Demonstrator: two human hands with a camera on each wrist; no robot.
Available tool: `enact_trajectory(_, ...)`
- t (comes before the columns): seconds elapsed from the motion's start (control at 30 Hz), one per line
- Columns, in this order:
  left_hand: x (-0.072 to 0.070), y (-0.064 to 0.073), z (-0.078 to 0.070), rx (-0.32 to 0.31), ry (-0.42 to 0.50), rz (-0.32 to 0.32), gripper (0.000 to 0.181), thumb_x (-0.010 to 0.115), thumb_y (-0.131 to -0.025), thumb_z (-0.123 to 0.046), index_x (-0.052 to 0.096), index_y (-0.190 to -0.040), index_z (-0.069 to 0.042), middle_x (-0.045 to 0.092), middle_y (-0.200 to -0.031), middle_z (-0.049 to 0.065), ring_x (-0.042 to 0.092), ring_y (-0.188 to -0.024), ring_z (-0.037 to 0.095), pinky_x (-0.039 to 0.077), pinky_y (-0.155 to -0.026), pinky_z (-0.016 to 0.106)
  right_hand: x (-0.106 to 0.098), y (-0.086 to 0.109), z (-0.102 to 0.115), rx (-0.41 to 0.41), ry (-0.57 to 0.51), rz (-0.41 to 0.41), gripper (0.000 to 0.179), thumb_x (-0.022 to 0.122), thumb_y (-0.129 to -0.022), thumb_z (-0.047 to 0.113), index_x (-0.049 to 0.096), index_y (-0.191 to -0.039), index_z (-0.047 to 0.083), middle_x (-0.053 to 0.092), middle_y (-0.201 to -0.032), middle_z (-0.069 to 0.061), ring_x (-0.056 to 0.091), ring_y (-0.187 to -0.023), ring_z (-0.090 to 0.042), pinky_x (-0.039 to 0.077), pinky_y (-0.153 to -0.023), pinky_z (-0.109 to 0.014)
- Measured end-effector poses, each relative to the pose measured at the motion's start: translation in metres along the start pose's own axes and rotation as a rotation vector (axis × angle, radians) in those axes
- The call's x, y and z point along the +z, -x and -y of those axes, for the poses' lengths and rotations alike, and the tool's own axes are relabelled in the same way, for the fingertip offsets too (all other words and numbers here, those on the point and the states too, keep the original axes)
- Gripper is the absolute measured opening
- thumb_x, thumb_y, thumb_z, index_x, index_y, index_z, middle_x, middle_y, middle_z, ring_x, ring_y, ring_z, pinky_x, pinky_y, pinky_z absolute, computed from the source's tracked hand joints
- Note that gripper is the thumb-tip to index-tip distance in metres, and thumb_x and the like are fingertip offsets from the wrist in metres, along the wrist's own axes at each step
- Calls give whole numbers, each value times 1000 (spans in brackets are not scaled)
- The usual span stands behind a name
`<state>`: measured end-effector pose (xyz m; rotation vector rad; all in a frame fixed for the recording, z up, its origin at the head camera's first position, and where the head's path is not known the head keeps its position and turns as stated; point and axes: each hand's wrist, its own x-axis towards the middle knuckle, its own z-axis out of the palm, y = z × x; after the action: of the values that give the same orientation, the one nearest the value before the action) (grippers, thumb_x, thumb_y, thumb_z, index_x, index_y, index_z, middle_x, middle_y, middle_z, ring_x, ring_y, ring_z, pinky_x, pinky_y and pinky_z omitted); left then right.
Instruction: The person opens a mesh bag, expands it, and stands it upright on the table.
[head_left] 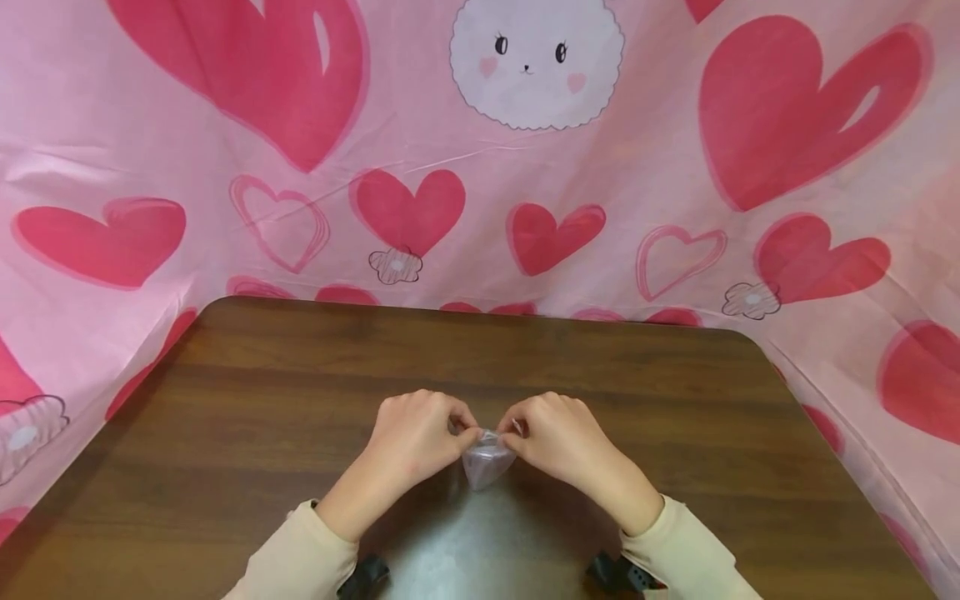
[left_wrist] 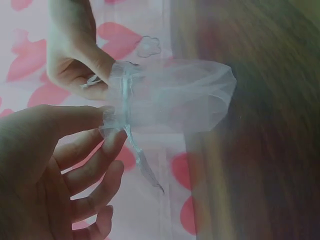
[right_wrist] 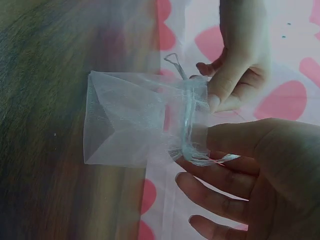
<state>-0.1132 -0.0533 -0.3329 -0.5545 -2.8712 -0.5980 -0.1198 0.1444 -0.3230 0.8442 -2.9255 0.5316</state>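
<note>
A small sheer white drawstring pouch [head_left: 487,465] hangs between both hands just above the table. My left hand [head_left: 420,433] pinches one side of its gathered top edge between thumb and forefinger. At the opposite side of that edge, my right hand [head_left: 558,437] pinches it the same way. In the left wrist view the pouch [left_wrist: 185,97] looks see-through, and a loose ribbon end [left_wrist: 145,162] dangles near the left fingers. The right wrist view shows its flat bottom, creased body [right_wrist: 130,120] and a ribbon loop [right_wrist: 175,64] beside the left hand. Nothing is visible inside.
A dark brown wooden table [head_left: 300,375] with rounded far corners lies beneath the hands. Behind and around it hangs a pink cloth [head_left: 420,142] printed with red hearts. Black straps [head_left: 618,573] show at the wrists, near the cream sleeves [head_left: 300,554].
</note>
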Motion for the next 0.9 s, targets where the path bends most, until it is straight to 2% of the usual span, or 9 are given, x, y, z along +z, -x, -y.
enact_trajectory(0.1, -2, -6, 0, 11, -15, 46, 12, 79, -80, -37, 73, -70, -35, 55, -58, -25, 50, -54, 3, 39, -49, 30, 2, -4, 0, 2, 14, -10, 10, 78, -82, 17, 76, -75, 24, 45, -55, 18, 40, -52, -1, 35, -47, -25)
enact_trajectory(0.23, -5, -16, 1, 28, -14, 158, 11, 77, -82, -37, 74, -71, -35, 53, -55, -24, 50, -54, 3, 41, -52, 32, 3, -8, 0, -5, 24, -9, 11, 77, -82, 18, 76, -74, 25, 45, -54, 18, 42, -54, -3, 36, -48, -26)
enact_trajectory(0.37, -8, -21, 5, 1, 6, 294, 14, 77, -81, -37, 72, -69, -35, 55, -57, -22, 52, -56, 4, 43, -57, 36, 1, -9, -1, 0, 47, 13, 11, 78, -82, 20, 75, -73, 26, 45, -55, 18, 43, -55, -4, 36, -48, -27)
enact_trajectory(0.43, -9, -21, 7, -11, 12, 334, 17, 78, -80, -35, 70, -65, -36, 55, -57, -21, 53, -57, 5, 43, -58, 37, 0, -8, -1, 1, 56, 22, 12, 78, -82, 21, 74, -73, 26, 45, -55, 18, 44, -55, -4, 36, -48, -27)
enact_trajectory(0.53, -9, -21, 10, -2, 24, 337, 21, 76, -79, -29, 67, -61, -37, 53, -53, -20, 52, -55, 5, 43, -57, 36, 0, -9, -2, -3, 54, 26, 11, 79, -83, 21, 75, -73, 26, 45, -55, 18, 44, -55, -4, 35, -48, -26)
enact_trajectory(0.67, -7, -21, 10, 17, 31, 294, 20, 70, -77, -22, 66, -61, -35, 48, -49, -17, 48, -52, 6, 40, -53, 34, 0, -9, -1, -5, 47, 35, 9, 80, -82, 24, 75, -74, 26, 46, -55, 18, 44, -54, -4, 36, -48, -27)
enact_trajectory(0.9, -6, -19, 8, 11, -24, 254, 17, 71, -77, -26, 67, -64, -35, 53, -59, -19, 53, -57, 9, 42, -57, 37, 1, -6, -3, -20, 101, 62, 16, 77, -79, 19, 71, -66, 26, 52, -57, 17, 47, -52, -5, 40, -48, -30)
